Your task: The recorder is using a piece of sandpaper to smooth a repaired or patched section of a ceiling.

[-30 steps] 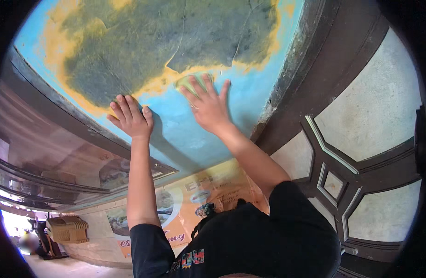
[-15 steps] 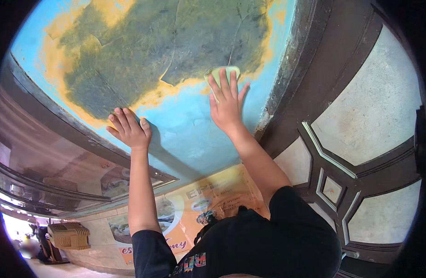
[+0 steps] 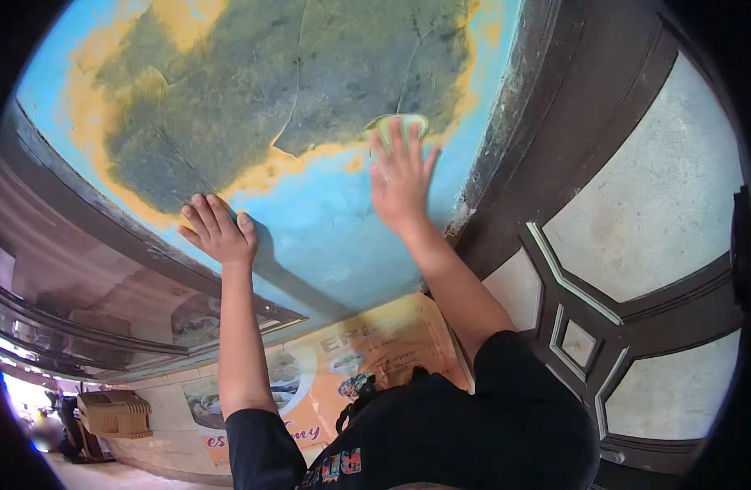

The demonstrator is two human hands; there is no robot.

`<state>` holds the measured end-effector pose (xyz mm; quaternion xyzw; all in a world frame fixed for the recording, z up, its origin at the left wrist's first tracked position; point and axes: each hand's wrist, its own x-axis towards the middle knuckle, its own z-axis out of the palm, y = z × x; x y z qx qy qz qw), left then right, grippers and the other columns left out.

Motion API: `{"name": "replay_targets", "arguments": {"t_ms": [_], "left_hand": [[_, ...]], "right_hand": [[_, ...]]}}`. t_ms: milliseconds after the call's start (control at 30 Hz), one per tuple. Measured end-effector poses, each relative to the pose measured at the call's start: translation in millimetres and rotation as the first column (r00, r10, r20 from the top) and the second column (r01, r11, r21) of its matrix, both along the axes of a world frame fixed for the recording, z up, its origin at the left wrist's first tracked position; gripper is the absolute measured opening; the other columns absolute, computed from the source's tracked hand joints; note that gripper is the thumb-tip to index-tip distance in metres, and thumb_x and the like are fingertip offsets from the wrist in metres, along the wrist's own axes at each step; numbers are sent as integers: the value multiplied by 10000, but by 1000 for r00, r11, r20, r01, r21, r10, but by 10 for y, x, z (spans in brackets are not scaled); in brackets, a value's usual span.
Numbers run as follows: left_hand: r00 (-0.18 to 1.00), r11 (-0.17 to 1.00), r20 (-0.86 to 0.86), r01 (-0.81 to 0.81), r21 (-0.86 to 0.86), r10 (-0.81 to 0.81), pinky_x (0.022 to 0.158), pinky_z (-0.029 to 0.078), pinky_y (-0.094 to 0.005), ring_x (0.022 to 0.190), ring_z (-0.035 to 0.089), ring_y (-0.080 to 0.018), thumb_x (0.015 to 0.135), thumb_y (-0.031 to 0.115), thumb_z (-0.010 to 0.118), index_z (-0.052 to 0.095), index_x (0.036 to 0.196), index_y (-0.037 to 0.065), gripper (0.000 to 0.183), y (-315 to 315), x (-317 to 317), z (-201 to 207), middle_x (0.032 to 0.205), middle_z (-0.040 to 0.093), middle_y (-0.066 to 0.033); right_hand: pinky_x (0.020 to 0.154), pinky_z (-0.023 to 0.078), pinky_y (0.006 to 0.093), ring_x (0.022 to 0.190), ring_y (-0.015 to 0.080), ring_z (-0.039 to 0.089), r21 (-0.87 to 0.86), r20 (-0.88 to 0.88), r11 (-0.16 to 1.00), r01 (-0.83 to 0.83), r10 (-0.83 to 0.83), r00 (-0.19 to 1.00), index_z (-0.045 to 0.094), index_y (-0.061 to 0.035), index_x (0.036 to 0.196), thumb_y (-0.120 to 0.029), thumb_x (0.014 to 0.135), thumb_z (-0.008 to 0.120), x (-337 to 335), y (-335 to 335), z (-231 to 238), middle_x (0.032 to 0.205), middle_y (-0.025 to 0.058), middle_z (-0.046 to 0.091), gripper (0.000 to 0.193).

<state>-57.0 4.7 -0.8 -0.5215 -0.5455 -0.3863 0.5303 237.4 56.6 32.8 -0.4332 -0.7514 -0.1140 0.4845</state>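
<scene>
Against a painted wall, my right hand [image 3: 402, 181] presses a pale yellow-green pad [image 3: 411, 124] under its outstretched, slightly blurred fingers. The pad lies at the lower edge of a large dark grey-green patch [image 3: 228, 98], where it meets an orange-yellow border and light blue paint [image 3: 318, 212]. My left hand [image 3: 220, 233] rests on the wall at the patch's lower left, fingers extended and thumb apart, with nothing seen in it. Both arms reach up, elbows nearly straight. Cracks run through the dark patch.
A dark frame edges the wall on the right, beside a brown door [image 3: 588, 286] with pale panels. To the left is a glossy brown framed surface [image 3: 90, 269]. An orange printed banner [image 3: 408, 335] hangs below. A tan slatted object [image 3: 114, 414] stands far at lower left.
My right hand and the pad have slid a little to the right along the wall. My left hand stays at its place, while the whole view has shifted slightly.
</scene>
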Motion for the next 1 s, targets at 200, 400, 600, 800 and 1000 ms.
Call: {"name": "replay_targets", "arguments": {"t_ms": [200,400,600,800,1000], "left_hand": [[1000,1000,-2,-14,3,14,1151,21,-510,1436,165,-325,986,398,265,278,1468,55,591,10,-14,17,1539,243,-113],[1000,1000,-8,15,12,-15,1153,20,-508,1437,161,-325,989,394,276,280,1470,66,582,61,-25,23,1540,242,-106],[1000,1000,14,-13,-11,13,1149,27,-518,1436,162,-332,985,399,281,286,1468,64,587,56,-83,14,1537,248,-117],[1000,1000,14,23,-4,-23,1146,28,-529,1437,160,-333,982,399,281,291,1464,62,588,126,-47,-4,1537,248,-119],[1000,1000,5,-7,-1,7,1146,28,-532,1435,167,-335,980,386,282,292,1462,58,583,93,-99,-18,1535,252,-119]], "right_hand": [[1077,-16,653,1434,362,136,-107,-11,991,83,-85,996,402,-167,1425,-173,922,481,272,44,-341,1552,109,211,509],[1097,-19,618,1436,358,125,26,-175,999,48,-43,984,400,-176,1426,-208,961,414,316,274,55,1551,98,218,466],[1098,-21,620,1435,340,144,-92,-93,995,49,-58,994,415,-169,1415,-214,952,430,285,165,-315,1546,98,231,466],[1092,-13,624,1432,385,117,-5,-245,999,47,-47,968,369,-133,1442,-217,958,409,314,318,32,1556,128,190,493],[1085,-18,640,1430,384,130,-90,57,994,68,-63,996,403,-171,1427,-210,937,446,192,112,-239,1552,103,212,493]]}}
